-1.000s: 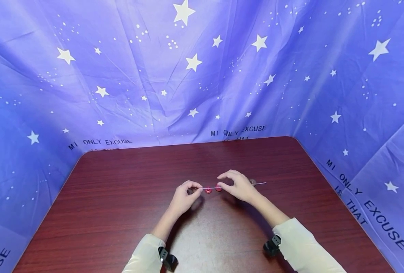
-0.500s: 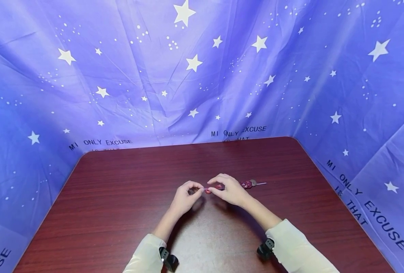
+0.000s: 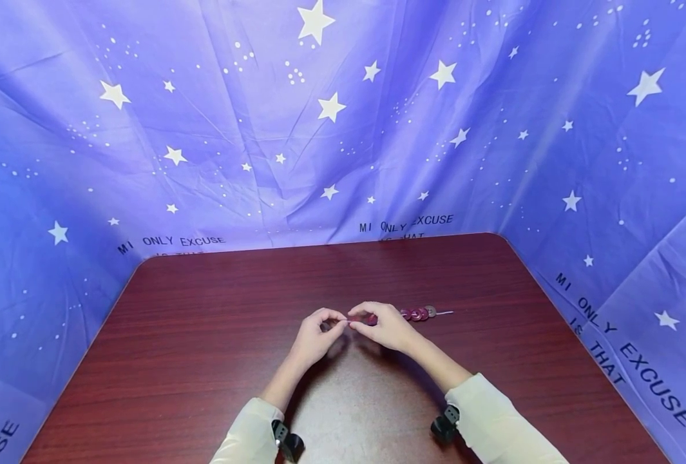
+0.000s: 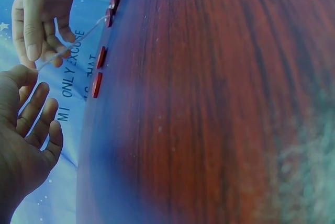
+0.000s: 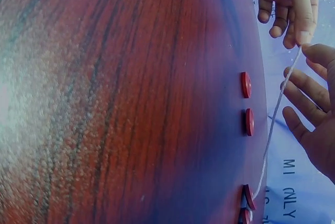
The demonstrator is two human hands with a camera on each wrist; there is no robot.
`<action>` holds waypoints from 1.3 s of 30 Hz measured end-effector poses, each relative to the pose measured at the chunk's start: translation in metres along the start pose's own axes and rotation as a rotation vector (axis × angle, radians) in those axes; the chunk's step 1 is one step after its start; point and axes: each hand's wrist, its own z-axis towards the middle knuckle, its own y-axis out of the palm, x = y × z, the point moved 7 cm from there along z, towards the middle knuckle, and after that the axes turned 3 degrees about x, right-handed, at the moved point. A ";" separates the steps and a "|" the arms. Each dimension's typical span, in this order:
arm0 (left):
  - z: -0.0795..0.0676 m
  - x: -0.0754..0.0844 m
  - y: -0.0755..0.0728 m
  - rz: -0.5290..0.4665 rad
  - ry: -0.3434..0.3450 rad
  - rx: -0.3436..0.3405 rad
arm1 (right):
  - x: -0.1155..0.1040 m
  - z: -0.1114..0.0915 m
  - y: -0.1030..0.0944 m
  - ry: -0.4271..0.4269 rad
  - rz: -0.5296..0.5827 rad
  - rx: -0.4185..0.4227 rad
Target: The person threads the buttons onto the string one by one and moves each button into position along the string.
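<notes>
My left hand (image 3: 314,336) pinches the end of a thin whitish cord (image 5: 273,116) between thumb and index finger. Fingertips of my right hand (image 3: 390,327) meet it there and appear to pinch the same end. From both hands the cord slants down to several threaded buttons, red (image 3: 418,314) and one brownish (image 3: 431,311), lying on the table at the right. Two loose red buttons, one (image 5: 246,85) and another (image 5: 249,122), lie flat beneath the hands, apart from the cord. The other fingers of both hands are spread loosely.
The dark red wood-grain table (image 3: 203,361) has rounded far corners. A purple-blue curtain (image 3: 250,116) with white stars and lettering hangs behind and at both sides. The cord's short tail (image 3: 446,313) sticks out past the brownish button.
My right hand has slid leftward along the cord to the left fingertips, uncovering the threaded buttons at the right. The left hand has stayed nearly still.
</notes>
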 end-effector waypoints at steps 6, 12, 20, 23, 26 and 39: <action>-0.003 0.013 -0.002 -0.005 0.005 0.004 | 0.003 0.000 0.001 0.034 0.044 -0.024; -0.002 0.012 0.000 -0.012 0.004 -0.015 | 0.005 -0.001 0.003 0.059 0.074 -0.052; -0.001 0.011 -0.001 -0.007 0.006 -0.021 | 0.010 0.000 0.001 0.073 0.040 -0.039; 0.001 -0.003 0.004 0.003 -0.009 -0.008 | 0.011 0.000 0.000 0.085 0.037 -0.035; 0.004 -0.019 0.008 0.001 -0.013 -0.001 | 0.009 0.000 -0.002 0.074 0.049 -0.019; 0.005 -0.023 0.008 -0.010 0.020 -0.022 | 0.010 -0.001 -0.007 0.024 0.043 0.022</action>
